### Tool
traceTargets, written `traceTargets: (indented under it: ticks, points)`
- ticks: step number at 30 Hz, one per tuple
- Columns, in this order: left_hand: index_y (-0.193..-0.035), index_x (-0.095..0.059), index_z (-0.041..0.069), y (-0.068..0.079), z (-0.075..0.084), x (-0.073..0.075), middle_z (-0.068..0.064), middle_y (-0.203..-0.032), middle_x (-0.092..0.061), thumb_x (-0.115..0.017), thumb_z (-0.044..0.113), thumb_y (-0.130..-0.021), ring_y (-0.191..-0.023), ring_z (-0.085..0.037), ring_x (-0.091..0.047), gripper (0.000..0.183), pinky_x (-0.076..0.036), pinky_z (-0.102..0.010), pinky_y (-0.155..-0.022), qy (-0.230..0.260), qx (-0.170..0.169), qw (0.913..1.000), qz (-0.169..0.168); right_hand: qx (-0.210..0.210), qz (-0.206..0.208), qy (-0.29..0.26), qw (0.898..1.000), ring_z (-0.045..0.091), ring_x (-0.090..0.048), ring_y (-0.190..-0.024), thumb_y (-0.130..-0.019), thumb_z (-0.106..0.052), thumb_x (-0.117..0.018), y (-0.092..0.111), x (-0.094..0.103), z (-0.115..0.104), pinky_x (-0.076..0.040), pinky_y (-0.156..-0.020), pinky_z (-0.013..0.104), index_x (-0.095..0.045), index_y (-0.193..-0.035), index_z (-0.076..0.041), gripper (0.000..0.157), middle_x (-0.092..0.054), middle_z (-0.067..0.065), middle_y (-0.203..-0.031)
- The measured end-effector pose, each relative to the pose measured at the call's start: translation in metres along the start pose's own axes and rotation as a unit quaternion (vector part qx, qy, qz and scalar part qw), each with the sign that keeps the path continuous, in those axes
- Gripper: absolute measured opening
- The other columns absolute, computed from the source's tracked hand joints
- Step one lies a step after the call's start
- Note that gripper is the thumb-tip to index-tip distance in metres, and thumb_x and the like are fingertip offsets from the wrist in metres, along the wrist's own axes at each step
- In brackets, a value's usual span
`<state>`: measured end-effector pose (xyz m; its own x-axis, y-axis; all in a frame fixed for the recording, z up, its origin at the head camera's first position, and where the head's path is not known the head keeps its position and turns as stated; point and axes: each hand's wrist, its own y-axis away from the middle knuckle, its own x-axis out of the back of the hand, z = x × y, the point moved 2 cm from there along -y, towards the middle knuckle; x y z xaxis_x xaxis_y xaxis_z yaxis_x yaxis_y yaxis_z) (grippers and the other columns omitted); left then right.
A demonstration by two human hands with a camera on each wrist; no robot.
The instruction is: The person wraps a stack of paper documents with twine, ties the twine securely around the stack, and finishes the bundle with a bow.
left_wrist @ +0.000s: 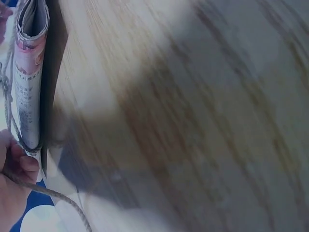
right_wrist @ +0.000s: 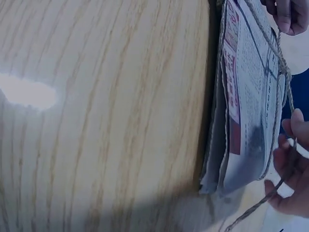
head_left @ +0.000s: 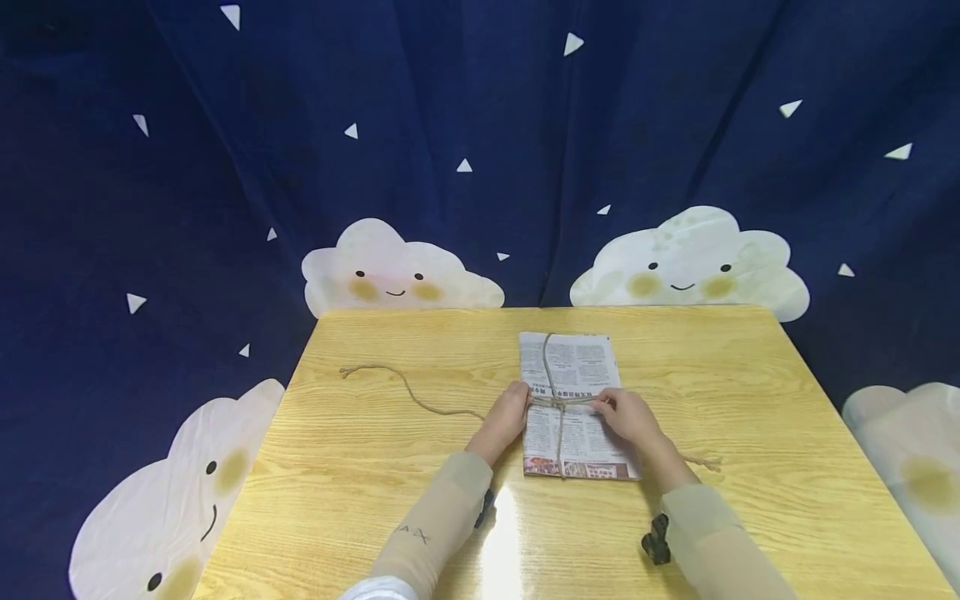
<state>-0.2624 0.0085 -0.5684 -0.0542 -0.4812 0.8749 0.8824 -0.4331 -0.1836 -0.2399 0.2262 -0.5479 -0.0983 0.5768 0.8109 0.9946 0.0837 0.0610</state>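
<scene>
A folded stack of newspaper (head_left: 588, 437) lies on the wooden table, with brown twine (head_left: 560, 433) running lengthwise and crosswise over it and crossing near its middle. At the stack's left edge my left hand (head_left: 510, 410) grips the twine, whose loose end trails left over the table. Over the right side, my right hand (head_left: 628, 415) pinches the other twine length between thumb and fingers. In the right wrist view the twine (right_wrist: 256, 208) passes through the right hand's (right_wrist: 292, 166) fingers and hangs below. The left wrist view shows the left hand (left_wrist: 17, 179) beside the paper's edge.
The wooden table (head_left: 390, 433) extends around the stack. One loose twine end (head_left: 382, 368) curves to the left and another (head_left: 703, 461) pokes out past the right forearm. Behind the table hangs a dark blue curtain (head_left: 480, 100) with white clouds and triangles.
</scene>
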Motion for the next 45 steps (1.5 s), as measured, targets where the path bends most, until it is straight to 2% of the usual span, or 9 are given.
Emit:
traceTargets:
  ticks: [6,11,16,18,21,27,31,36,45]
  points:
    - [-0.088,-0.058,0.006,0.001,0.0,0.0,-0.004,-0.085,-0.056,-0.053,0.014,-0.092,-0.08,-0.015,-0.057,0.01,-0.05,-0.023,-0.073,0.005,-0.017,0.9997,-0.019,-0.03,0.057,-0.008,0.998,0.032,-0.056,-0.083,-0.085,-0.017,-0.064,0.002,-0.002,0.002,-0.047,-0.073,0.044,-0.067,-0.084,0.002,0.02,-0.06,0.022,-0.093]
    - [-0.085,-0.059,0.008,0.0,0.003,0.0,-0.002,-0.086,-0.056,-0.053,0.015,-0.092,-0.081,-0.014,-0.055,0.011,-0.048,-0.023,-0.076,-0.024,-0.051,0.9984,-0.01,-0.071,0.088,-0.018,0.993,0.027,-0.056,-0.07,-0.083,-0.015,-0.066,0.003,-0.005,0.002,-0.046,-0.062,0.039,-0.067,-0.083,0.004,0.02,-0.064,0.02,-0.086]
    - [-0.087,-0.061,0.006,0.002,0.003,-0.001,-0.007,-0.104,-0.058,-0.055,0.014,-0.091,-0.099,-0.019,-0.054,0.01,-0.043,-0.027,-0.092,-0.053,-0.075,0.9956,0.017,-0.099,0.079,-0.018,0.992,0.024,-0.054,-0.069,-0.085,-0.019,-0.064,0.004,-0.008,0.004,-0.043,-0.058,0.035,-0.067,-0.086,0.002,0.021,-0.064,0.017,-0.086]
    - [-0.087,-0.061,0.006,0.004,0.003,-0.001,-0.009,-0.112,-0.058,-0.055,0.015,-0.091,-0.106,-0.022,-0.054,0.012,-0.041,-0.029,-0.097,-0.049,-0.068,0.9963,0.018,-0.099,0.073,-0.019,0.992,0.022,-0.052,-0.065,-0.085,-0.021,-0.064,0.004,-0.008,0.005,-0.041,-0.054,0.032,-0.067,-0.088,0.001,0.023,-0.064,0.015,-0.082]
    - [-0.09,-0.062,0.006,0.006,0.001,-0.002,-0.01,-0.111,-0.061,-0.054,0.015,-0.091,-0.106,-0.022,-0.056,0.012,-0.042,-0.03,-0.096,-0.038,-0.055,0.9974,0.026,-0.091,0.067,-0.018,0.993,0.019,-0.049,-0.059,-0.085,-0.023,-0.064,0.005,-0.008,0.004,-0.037,-0.049,0.028,-0.067,-0.089,0.001,0.024,-0.064,0.012,-0.076]
    - [-0.085,-0.059,0.007,0.008,-0.003,0.003,-0.006,-0.084,-0.064,-0.056,0.014,-0.09,-0.082,-0.02,-0.062,0.01,-0.05,-0.03,-0.076,-0.053,-0.032,0.9967,0.053,-0.076,0.061,-0.033,0.995,0.016,-0.047,-0.056,-0.085,-0.023,-0.064,0.005,-0.009,-0.002,-0.037,-0.049,0.025,-0.067,-0.087,0.001,0.024,-0.059,0.005,-0.065]
    - [-0.077,-0.054,0.008,0.01,-0.006,0.007,-0.005,-0.075,-0.059,-0.056,0.015,-0.09,-0.071,-0.02,-0.06,0.014,-0.05,-0.029,-0.066,-0.075,-0.013,0.9958,0.052,-0.081,0.056,-0.037,0.994,0.019,-0.053,-0.063,-0.085,-0.022,-0.064,0.005,-0.011,-0.005,-0.042,-0.054,0.029,-0.066,-0.086,0.0,0.023,-0.064,0.009,-0.074]
    - [-0.08,-0.054,0.008,0.012,-0.009,0.01,-0.004,-0.074,-0.057,-0.055,0.015,-0.091,-0.069,-0.019,-0.059,0.013,-0.05,-0.028,-0.063,-0.077,0.01,0.9962,0.04,-0.086,0.054,-0.041,0.994,0.023,-0.057,-0.071,-0.085,-0.02,-0.064,0.004,-0.011,-0.007,-0.047,-0.063,0.035,-0.066,-0.085,0.0,0.021,-0.066,0.013,-0.082]
    - [-0.085,-0.054,0.007,0.015,-0.016,0.012,-0.005,-0.078,-0.057,-0.052,0.015,-0.092,-0.071,-0.02,-0.06,0.011,-0.052,-0.029,-0.064,-0.04,0.059,0.9972,0.021,-0.092,0.035,-0.063,0.993,0.019,-0.056,-0.066,-0.087,-0.019,-0.061,0.003,-0.013,-0.006,-0.047,-0.055,0.026,-0.064,-0.088,0.003,0.022,-0.064,0.014,-0.084]
